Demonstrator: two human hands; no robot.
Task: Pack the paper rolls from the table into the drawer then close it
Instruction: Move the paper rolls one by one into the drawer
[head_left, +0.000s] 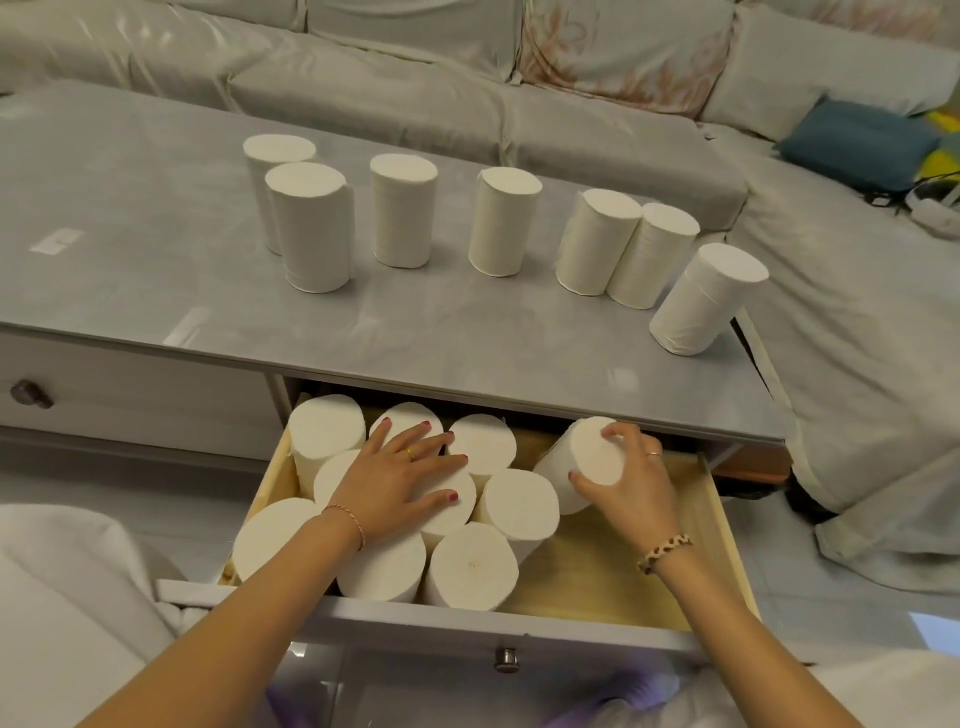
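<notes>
Right hand (631, 480) curled round a tilted paper roll (582, 467) at the drawer's (727, 551) back edge, beside the packed rolls (470, 566); left hand (400, 478) flat and uncurled, pressing on their tops. Could wedge askew against its neighbours if lowered still tilted, blocking closing. Seven rolls (402, 210) waiting on the table (156, 208), one (706, 299) near its right edge, easily knocked off.

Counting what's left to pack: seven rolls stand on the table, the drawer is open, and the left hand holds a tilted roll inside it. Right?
Not quite: the head view shows the right hand holding the tilted roll; the left hand rests flat on packed rolls. Seven on the table, drawer open.
</notes>
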